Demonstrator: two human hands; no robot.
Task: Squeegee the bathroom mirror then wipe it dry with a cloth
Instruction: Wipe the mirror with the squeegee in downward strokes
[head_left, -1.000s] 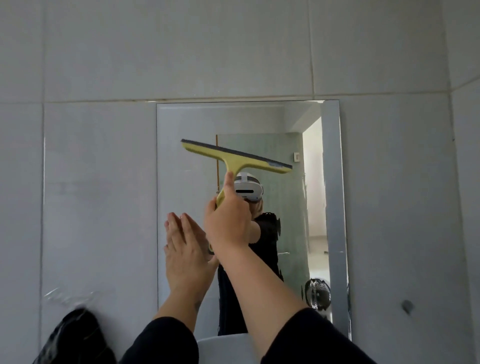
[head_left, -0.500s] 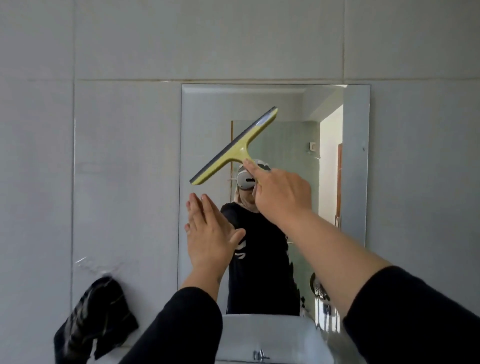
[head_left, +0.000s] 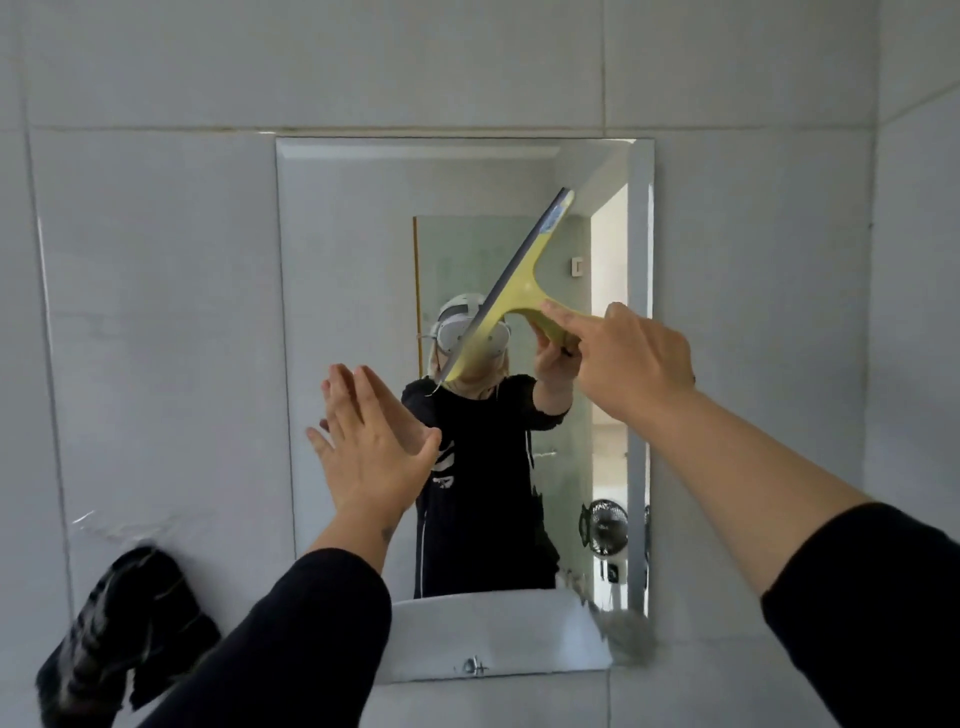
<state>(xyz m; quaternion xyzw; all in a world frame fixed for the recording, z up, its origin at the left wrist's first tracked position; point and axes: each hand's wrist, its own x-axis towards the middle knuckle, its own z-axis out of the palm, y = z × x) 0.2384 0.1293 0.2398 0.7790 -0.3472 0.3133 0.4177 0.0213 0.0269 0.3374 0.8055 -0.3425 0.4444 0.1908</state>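
Observation:
A rectangular mirror (head_left: 353, 249) hangs on the grey tiled wall. My right hand (head_left: 631, 358) grips the handle of a yellow squeegee (head_left: 519, 280), index finger stretched along it. Its blade stands steeply tilted against the glass, upper end toward the mirror's top right. My left hand (head_left: 371, 449) rests flat on the lower left of the mirror, fingers together and pointing up, holding nothing. A dark striped cloth (head_left: 119, 634) hangs on the wall at the lower left, apart from both hands.
A white sink rim (head_left: 493, 639) with a tap fitting sits just under the mirror. A grey fluffy thing (head_left: 631, 636) lies at the mirror's lower right corner. The mirror reflects a person in black, a doorway and a fan. Grey tiles surround the mirror.
My right hand has swung the squeegee from near level to steeply tilted and carried it rightward across the glass. My left hand stays flat on the mirror.

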